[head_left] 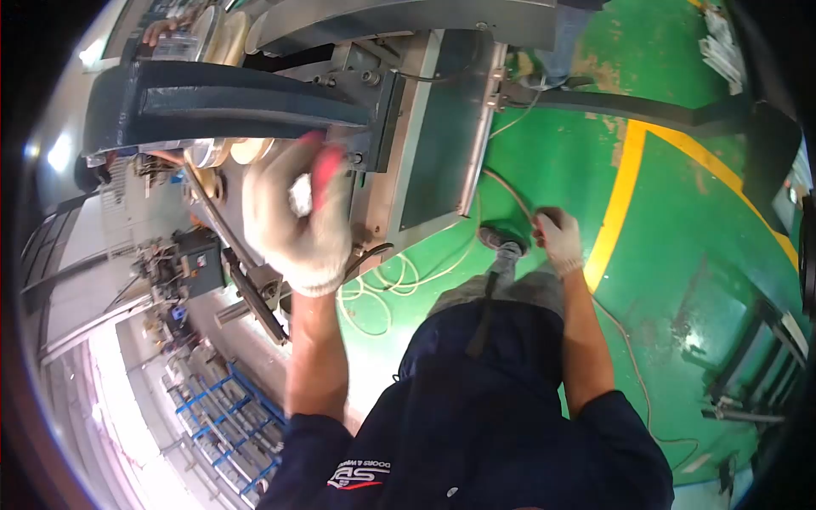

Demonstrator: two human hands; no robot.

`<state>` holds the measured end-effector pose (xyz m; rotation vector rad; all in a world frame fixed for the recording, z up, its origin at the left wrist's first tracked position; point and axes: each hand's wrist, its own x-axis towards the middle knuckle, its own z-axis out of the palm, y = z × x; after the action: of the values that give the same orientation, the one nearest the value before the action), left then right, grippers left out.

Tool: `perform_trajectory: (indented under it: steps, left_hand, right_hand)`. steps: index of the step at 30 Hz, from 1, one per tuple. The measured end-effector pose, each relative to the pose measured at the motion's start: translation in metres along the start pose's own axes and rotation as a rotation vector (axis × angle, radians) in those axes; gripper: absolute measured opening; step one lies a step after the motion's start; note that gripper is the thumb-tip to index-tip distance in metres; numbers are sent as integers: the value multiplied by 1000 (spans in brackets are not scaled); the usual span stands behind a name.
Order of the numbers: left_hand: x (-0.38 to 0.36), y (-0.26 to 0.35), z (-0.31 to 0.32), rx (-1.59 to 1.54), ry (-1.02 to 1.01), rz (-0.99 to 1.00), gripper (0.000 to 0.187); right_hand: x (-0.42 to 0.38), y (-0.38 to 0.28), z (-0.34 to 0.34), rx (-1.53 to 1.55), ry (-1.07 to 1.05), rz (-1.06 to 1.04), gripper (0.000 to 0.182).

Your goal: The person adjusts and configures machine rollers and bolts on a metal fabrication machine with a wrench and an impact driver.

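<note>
My left hand (297, 212), in a white glove with red fingertips, is raised beside the bolted end plate of a dark grey metal arm (246, 102). Its fingers curl toward the thumb and are blurred; whatever they pinch, if anything, is too small to make out. A bolt (357, 158) shows at the plate just next to the fingertips. Lower and to the right, my right hand (557, 238), gloved the same way, hangs over the green floor near my shoe. Its fingers are bent together, and what they hold, if anything, is hidden.
A machine frame with a grey panel (446, 127) stands in front of me. A pale hose (399, 285) lies coiled on the floor. Yellow lines (625, 200) cross the floor at right. Another person's hand (159, 32) shows at upper left. A blue rack (225, 416) stands at lower left.
</note>
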<state>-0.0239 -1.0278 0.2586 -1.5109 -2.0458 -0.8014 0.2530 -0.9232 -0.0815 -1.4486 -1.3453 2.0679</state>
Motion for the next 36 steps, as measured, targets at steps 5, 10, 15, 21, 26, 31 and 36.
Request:
perform_trajectory:
  steps: [5,10,15,21,26,31,36]
  left_hand:
    - [89,-17,45,545,-715,422,38]
    - [112,-28,69,551,-962,198,32]
    - [110,-26,72,645,-967,112,21]
    - [123,-30,78,808,-1130,-12,34]
    - [133,-33,71,592,-1193,126,33]
    - [133,-40,70,646,-1206,263,32]
    - [129,-24,76,843,-1166,129,34]
  right_hand:
    - [-18,45,-83,-119,-8,50,29]
    - [-27,102,-190,-170,103,85,25]
    - [-40,168,-283,-150,284,148,18]
    - [-63,185,-304,-69,373,292,17]
    - [-61,209,-275,-20,316,297,18]
    - [-52,212,-238,-208,188,215,26]
    - [-40,196,-220,-370,129,160,30]
